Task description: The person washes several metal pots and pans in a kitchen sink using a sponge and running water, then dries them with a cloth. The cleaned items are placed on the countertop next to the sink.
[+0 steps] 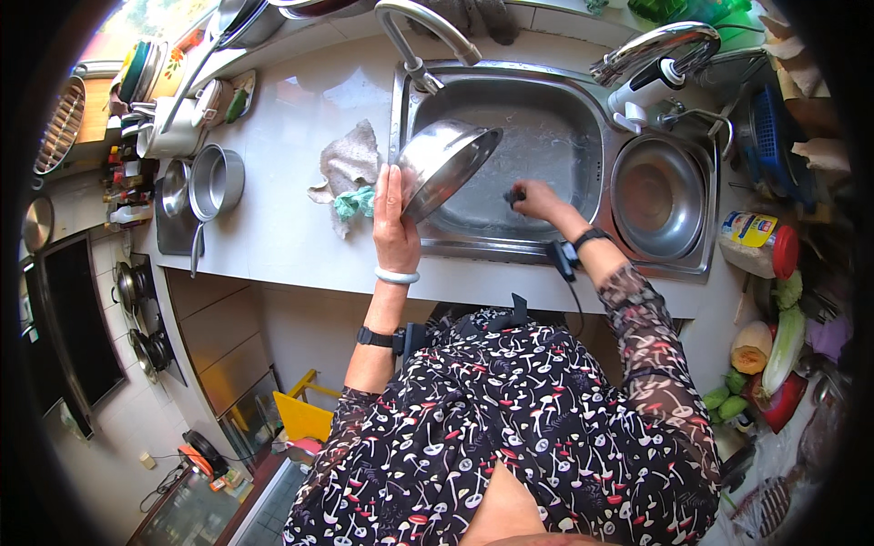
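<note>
A stainless steel bowl (447, 160) is tipped on its side over the left part of the sink basin (546, 123). My left hand (396, 228) holds it, with the fingers flat along its outer side. Low over the basin floor, my right hand (539, 199) has its fingers closed on a small dark object (513, 196), too small and blurred to name. Some water shows on the basin floor. Left of the bowl, a grey cloth (349, 157) and a crumpled green cloth (355, 202) lie on the white counter.
A curved faucet (430, 31) rises behind the basin, and a second faucet with a white filter unit (635, 95) stands to its right. Another metal bowl (659, 198) fills the small right basin. At the left is a saucepan (217, 181); vegetables (782, 348) and a red-lidded jar (758, 244) sit right.
</note>
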`<state>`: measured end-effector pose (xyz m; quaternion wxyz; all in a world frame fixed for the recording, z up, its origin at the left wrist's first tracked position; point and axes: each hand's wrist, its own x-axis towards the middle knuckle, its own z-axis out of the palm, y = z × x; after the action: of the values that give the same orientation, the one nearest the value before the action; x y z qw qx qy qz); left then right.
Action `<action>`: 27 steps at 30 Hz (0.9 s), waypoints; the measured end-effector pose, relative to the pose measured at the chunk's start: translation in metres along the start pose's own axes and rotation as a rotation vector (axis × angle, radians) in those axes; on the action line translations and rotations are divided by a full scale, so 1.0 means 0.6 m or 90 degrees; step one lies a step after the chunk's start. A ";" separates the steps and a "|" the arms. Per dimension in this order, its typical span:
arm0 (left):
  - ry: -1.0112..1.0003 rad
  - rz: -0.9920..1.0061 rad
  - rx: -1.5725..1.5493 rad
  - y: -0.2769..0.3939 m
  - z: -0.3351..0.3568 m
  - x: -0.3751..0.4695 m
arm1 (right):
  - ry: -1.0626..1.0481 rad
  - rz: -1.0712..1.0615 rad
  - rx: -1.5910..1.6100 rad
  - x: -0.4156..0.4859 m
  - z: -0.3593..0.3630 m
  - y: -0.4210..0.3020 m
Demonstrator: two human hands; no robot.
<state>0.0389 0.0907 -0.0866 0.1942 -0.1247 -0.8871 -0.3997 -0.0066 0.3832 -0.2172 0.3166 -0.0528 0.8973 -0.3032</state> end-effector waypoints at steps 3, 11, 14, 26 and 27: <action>0.013 -0.004 -0.007 0.001 0.005 0.006 | 0.200 -0.167 0.217 -0.056 -0.062 -0.017; 0.017 0.025 0.001 0.014 0.020 0.029 | 0.103 -0.038 -0.078 -0.113 -0.124 -0.012; 0.013 0.011 -0.024 0.021 0.022 0.024 | 0.382 -0.223 0.121 -0.131 -0.124 0.004; 0.005 -0.035 -0.016 0.025 0.018 -0.001 | 0.165 -0.019 -0.051 -0.200 -0.101 0.001; 0.020 -0.043 -0.043 0.023 0.016 0.001 | 0.139 0.001 -0.044 -0.206 -0.102 0.000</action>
<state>0.0412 0.1071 -0.0829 0.1903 -0.0945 -0.8738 -0.4375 0.0549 0.4497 -0.1131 0.2152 -0.0296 0.9364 -0.2756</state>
